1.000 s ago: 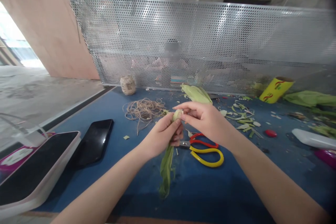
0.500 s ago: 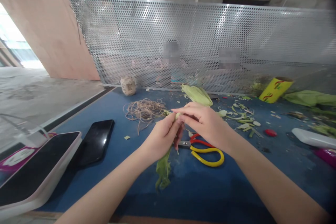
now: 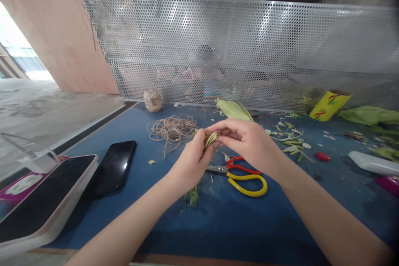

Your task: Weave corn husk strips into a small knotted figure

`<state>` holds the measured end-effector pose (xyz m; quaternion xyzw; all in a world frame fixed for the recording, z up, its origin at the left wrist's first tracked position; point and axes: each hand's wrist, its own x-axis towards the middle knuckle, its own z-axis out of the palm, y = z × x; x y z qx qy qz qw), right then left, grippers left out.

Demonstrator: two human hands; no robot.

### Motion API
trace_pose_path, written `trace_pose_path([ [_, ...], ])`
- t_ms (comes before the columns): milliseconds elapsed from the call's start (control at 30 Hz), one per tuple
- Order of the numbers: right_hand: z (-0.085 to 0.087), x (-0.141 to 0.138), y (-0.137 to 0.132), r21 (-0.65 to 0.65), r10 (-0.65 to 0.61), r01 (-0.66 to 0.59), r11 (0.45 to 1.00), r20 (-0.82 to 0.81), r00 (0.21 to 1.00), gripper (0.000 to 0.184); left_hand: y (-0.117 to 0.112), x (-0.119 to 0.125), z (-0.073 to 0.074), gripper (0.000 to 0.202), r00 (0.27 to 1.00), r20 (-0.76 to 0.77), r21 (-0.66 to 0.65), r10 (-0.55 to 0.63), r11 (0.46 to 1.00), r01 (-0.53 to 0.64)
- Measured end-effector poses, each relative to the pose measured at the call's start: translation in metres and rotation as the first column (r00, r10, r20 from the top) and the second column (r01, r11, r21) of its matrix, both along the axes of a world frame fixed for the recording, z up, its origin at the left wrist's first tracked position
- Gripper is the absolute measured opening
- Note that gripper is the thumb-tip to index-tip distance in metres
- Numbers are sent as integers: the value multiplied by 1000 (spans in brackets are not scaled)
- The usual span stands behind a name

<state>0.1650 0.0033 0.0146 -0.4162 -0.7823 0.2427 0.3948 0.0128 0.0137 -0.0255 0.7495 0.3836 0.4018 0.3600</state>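
Both hands meet over the middle of the blue table [image 3: 249, 232]. My left hand [image 3: 190, 162] is closed around a strip of green corn husk [image 3: 211, 139]; its folded pale end shows between the thumbs and a green tail [image 3: 192, 195] hangs below the fist. My right hand [image 3: 246, 141] pinches the same folded end from the right with thumb and fingers. Red and yellow scissors [image 3: 246, 174] lie on the table just under the hands. An ear of corn in its husk [image 3: 233, 109] lies behind them.
A loose coil of twine [image 3: 171, 129] and a twine ball [image 3: 152, 100] lie at the back left. A black phone [image 3: 112, 168] and a white scale [image 3: 40, 203] sit at the left. Husk scraps [image 3: 289, 141], a yellow roll [image 3: 328, 105] and a white bottle [image 3: 372, 163] are at the right. A perforated metal screen [image 3: 249, 50] stands behind.
The hanging husk tail has been drawn up into my left hand and looks much shorter. My right hand's fingers have closed tighter on the folded top end.
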Motion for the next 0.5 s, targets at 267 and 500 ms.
trace_pose_path([
  [267, 5, -2, -6, 48, -144, 146, 988, -44, 989, 22, -2, -2, 5, 16, 993, -39, -49, -115, 992, 114],
  [500, 3, -1, -9, 194, -205, 186, 963, 80, 976, 21, -4, -1, 6, 19, 987, 61, -125, -149, 980, 155],
])
